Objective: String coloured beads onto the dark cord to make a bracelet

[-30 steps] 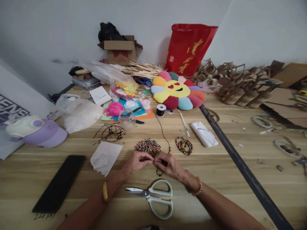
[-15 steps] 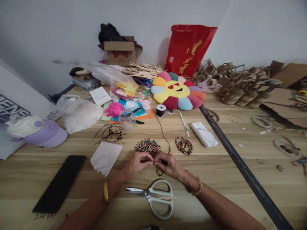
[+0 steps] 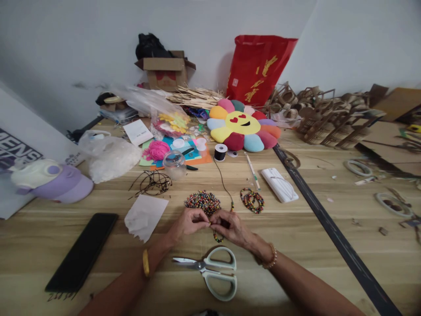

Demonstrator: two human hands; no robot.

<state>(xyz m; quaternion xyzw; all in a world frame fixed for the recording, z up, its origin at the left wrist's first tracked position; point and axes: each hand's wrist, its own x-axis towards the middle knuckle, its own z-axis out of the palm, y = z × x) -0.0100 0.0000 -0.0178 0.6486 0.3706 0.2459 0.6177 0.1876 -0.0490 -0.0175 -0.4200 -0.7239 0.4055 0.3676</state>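
Note:
My left hand [image 3: 190,221] pinches a tiny yellowish bead between thumb and forefinger. Fingertip to fingertip with it, my right hand [image 3: 232,226] grips the end of a black cord [image 3: 224,184], whose tip is hidden by the fingers. A strung length of coloured beads [image 3: 218,238] hangs below my right hand, and more strung beads show above it. Just beyond both hands lies a heap of loose multicoloured beads [image 3: 202,201]. The cord runs back to a spool of black cord [image 3: 220,152]. To the right of the heap lies a coiled bead strand [image 3: 252,200].
Scissors [image 3: 210,268] with pale handles lie close below my hands. At left are a black phone-like slab [image 3: 82,252], a crumpled white paper [image 3: 146,217] and tangled black cords [image 3: 151,182]. A clear jar [image 3: 174,164], a white power bank [image 3: 279,184] and a flower cushion [image 3: 243,125] stand farther back.
Almost nothing differs. Both hands stay together in the same place, with only a very slight shift of the fingertips.

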